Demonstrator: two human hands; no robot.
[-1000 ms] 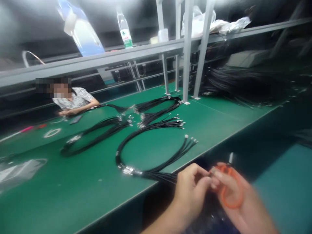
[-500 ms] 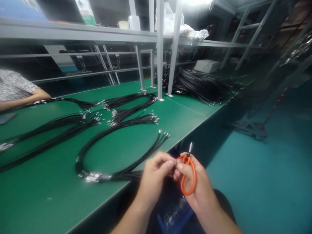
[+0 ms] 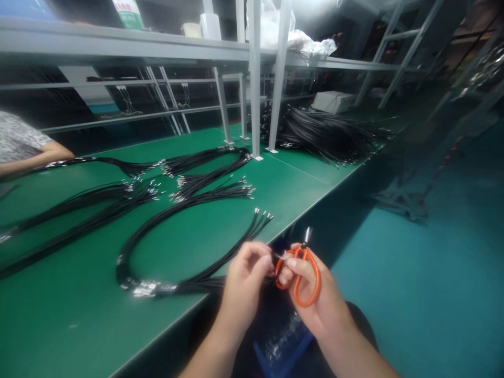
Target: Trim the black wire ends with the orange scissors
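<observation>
"Orange-handled scissors (image 3: 302,253): where do they sit against the green table (image 3: 189,236)?"

"Just off its near edge, in the right hand (image 3: 321,299), which is curled around the loops with the blades pointing away. That hand's thumb and a finger also press together on a slim piece (image 3: 279,256), too blurred to identify."

"And the left hand (image 3: 246,278)?"

"Just off the same edge, nearly closed, its thumb and forefinger pinched on the slim piece's other end."

"What lies nearest on the table?"

"One curved black cable bundle (image 3: 123,265) with a silvery band (image 3: 149,288); part of it runs to the near edge, behind the left hand."

"Farther across?"

"More black bundles (image 3: 79,210) with pale tips, a co-worker's forearm (image 3: 51,153) at the table's left side, and a heap of black cables (image 3: 323,134) toward its right end."

"Above and below the table?"

"Above, a grey shelf (image 3: 177,51) bearing a cropped bottle (image 3: 128,14); below the near edge, something blue (image 3: 297,352)."
</observation>
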